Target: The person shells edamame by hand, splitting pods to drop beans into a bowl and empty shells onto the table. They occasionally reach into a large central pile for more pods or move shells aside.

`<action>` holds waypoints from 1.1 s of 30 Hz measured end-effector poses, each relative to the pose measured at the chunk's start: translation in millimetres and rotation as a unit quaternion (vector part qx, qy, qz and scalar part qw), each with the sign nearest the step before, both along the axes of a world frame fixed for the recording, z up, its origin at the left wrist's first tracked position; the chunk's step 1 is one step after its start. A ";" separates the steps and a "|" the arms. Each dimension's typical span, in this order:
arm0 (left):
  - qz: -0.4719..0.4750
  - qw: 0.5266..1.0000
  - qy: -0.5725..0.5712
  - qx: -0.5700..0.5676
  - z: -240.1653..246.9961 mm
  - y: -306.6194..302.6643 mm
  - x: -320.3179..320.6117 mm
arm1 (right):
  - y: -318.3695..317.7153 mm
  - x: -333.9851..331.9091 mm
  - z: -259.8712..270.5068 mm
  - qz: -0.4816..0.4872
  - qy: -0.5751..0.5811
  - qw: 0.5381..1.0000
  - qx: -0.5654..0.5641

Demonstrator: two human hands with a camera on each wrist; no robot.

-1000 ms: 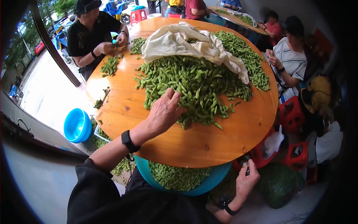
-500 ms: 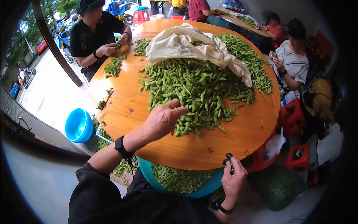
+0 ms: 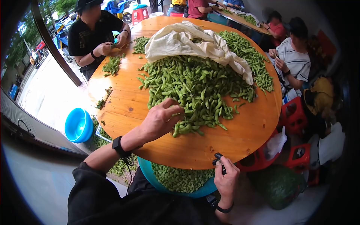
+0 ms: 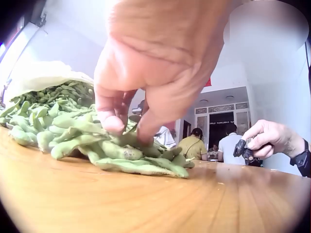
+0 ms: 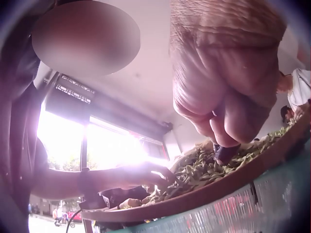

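Note:
A large heap of green soybean pods (image 3: 195, 82) lies on the round wooden table (image 3: 123, 112), partly covered by a cream cloth (image 3: 180, 39). At the heap's near left edge my left hand (image 3: 161, 118) reaches down with bent fingers. Its thumb and fingertips are in among the pods (image 4: 124, 150) in the left wrist view, around one of them; the tips are partly hidden. My right hand (image 3: 227, 180) is at the table's front edge, pinching a small black tool (image 3: 217, 159). That black tool (image 4: 243, 150) also shows between its fingers in the left wrist view.
A teal basin (image 3: 144, 165) full of small green pods stands under the front edge. A blue basin (image 3: 78, 125) is on the floor at left. Red stools (image 3: 294, 116) and a dark green sack (image 3: 277, 187) are at right. Other people sit around the table.
My left hand has drawn back from the heap toward its near left edge and bent lower over the pods. My right hand has moved left along the table edge, bringing the black tool with it.

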State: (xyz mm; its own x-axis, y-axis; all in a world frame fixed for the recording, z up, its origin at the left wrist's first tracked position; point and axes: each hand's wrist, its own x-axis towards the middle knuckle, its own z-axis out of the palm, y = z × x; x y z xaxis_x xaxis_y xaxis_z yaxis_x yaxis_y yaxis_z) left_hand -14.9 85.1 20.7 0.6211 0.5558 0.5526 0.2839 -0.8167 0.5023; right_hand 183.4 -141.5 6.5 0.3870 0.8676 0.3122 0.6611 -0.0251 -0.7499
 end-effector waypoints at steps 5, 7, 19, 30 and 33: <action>-0.162 0.773 -0.191 -0.583 1.5 -50.6 3.3 | 17.9 -21.9 1.0 0.034 0.137 0.990 -0.021; -0.175 0.722 -0.260 -0.618 5.3 -69.4 12.0 | 20.8 -30.6 -3.3 0.051 0.205 0.976 -0.054; -0.112 0.762 -0.207 -0.604 -28.2 -122.4 12.6 | 15.7 -35.3 -6.2 0.104 0.541 0.834 -0.021; -0.013 0.981 -0.088 -0.174 -34.5 -126.4 19.4 | 14.4 -28.4 -9.2 0.115 0.602 0.789 -0.043; -0.044 0.977 -0.103 -0.182 -36.8 -124.6 20.2 | 12.8 -26.8 -10.7 0.113 0.600 0.790 -0.052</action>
